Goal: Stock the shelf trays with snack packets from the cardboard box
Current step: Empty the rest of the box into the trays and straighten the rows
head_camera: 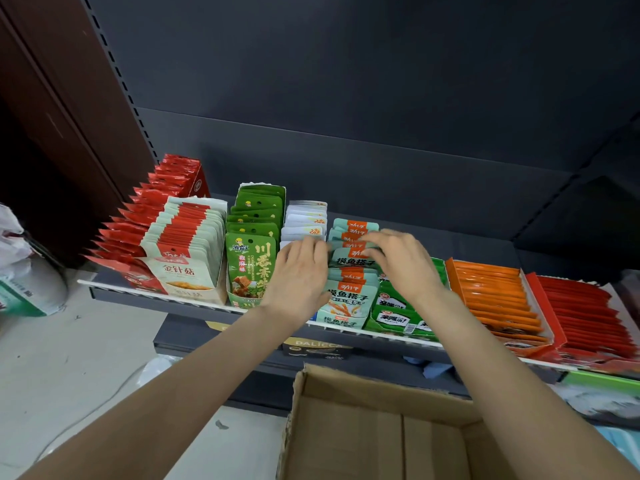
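Both hands are up at the shelf (207, 299), working the row of mint packets (349, 299) w/ orange tabs, roughly mid-shelf. Left hand (294, 275) sits on the left side of that row, fingers (313, 245) curled over the packet tops right next to the white packets (304, 223). Right hand (401, 261) comes in from the right, fingers spread a bit and pressed onto the top edges of the same row. Can't tell if either hand is actually pinching a packet or just pushing on them, too blurry there. To the left: green packets (251, 268) in their tray, then the beige ones w/ red stripes (187, 244), then red packets (138, 220) at the far end. To the right of the mint row: more green packets (398, 313) partly under the right wrist, then an orange tray (498, 299) and a red tray (581, 317). Cardboard box (374, 434) is open below the shelf, btw the forearms, and what shows of its inside looks bare, no packets visible. Floor (69, 368) is pale, some bagged stuff at far left.
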Demonstrator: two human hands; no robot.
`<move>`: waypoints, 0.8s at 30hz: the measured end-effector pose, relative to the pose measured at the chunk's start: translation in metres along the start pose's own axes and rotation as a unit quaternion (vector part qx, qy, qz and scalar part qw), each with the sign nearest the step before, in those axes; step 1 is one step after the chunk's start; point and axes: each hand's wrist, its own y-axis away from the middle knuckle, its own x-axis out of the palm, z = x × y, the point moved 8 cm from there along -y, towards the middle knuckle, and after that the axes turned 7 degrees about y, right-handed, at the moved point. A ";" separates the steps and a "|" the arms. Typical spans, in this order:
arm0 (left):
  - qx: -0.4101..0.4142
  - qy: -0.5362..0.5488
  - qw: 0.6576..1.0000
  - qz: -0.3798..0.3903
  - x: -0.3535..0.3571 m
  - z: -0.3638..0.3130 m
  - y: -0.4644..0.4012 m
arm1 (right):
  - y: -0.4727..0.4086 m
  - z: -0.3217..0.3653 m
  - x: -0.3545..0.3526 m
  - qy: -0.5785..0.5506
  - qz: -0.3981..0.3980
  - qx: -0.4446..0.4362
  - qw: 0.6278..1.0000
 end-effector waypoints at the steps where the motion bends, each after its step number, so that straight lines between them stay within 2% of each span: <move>1: -0.015 0.022 1.000 -0.011 -0.001 0.001 0.000 | -0.001 0.000 0.003 0.003 0.016 -0.004 1.000; 3: -0.024 0.045 0.999 -0.004 -0.001 0.000 0.000 | -0.002 0.000 0.010 -0.016 0.049 -0.004 0.999; 6: -0.007 0.022 0.999 0.041 0.007 -0.002 -0.002 | 0.000 -0.004 0.014 -0.087 0.061 0.022 0.994; 9: 0.015 0.003 0.996 0.090 0.014 -0.005 -0.003 | 0.005 -0.014 0.017 -0.119 0.022 0.059 0.991; 13: 0.012 0.009 0.993 0.117 0.019 -0.007 -0.004 | 0.010 -0.027 0.019 -0.170 -0.016 0.115 0.979; 19: -0.006 0.015 0.993 0.119 0.022 -0.011 -0.006 | 0.009 -0.032 0.024 -0.200 0.002 0.147 0.969; 23: 0.013 -0.016 0.997 0.079 0.017 -0.014 -0.002 | 0.017 -0.037 0.015 -0.220 -0.071 0.188 0.955; 24: 0.024 -0.029 0.997 0.073 0.016 -0.017 -0.001 | 0.019 -0.035 0.017 -0.226 -0.065 0.189 0.953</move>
